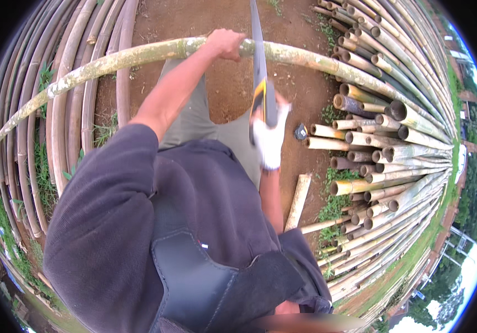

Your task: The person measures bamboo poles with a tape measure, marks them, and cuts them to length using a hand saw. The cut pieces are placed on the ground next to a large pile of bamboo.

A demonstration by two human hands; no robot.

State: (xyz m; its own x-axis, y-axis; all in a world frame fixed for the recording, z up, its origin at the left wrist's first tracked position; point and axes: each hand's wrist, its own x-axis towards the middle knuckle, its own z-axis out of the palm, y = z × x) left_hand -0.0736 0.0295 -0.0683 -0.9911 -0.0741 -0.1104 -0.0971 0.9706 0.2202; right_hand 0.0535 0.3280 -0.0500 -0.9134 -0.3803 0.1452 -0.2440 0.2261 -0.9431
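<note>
on the dark top (pixel 205 188) we wear, we see a small white tag (pixel 204 245) with a touch of colour, too tiny to read, and the small dark case (pixel 300 131) on the brown soil (pixel 233 102) carries a pale mark that we cannot make out. the bamboo pole (pixel 291 54) lies crosswise in front of us, its long axis running from left to right, though the lens bends it into an arch. its thinner end points to the left and reaches over the row of long poles (pixel 59 139) on that side; to the right it runs out over the stacked bamboo (pixel 385 176), where we cannot tell its end from the others. our left hand (pixel 226 43) is bare and closed firmly over the pole, just left of the hand saw (pixel 260 66). our right hand (pixel 270 133), in a white glove and blurred, has its fingers wrapped round the saw's black and yellow handle. the blade stands nearly square to the pole and crosses it, pointing away from us; how deep it sits in the bamboo we cannot tell. below the pole, our grey-green trousers (pixel 191 119) show on both sides of a patch of soil, and a short bamboo piece (pixel 298 202) lies near our right forearm.
</note>
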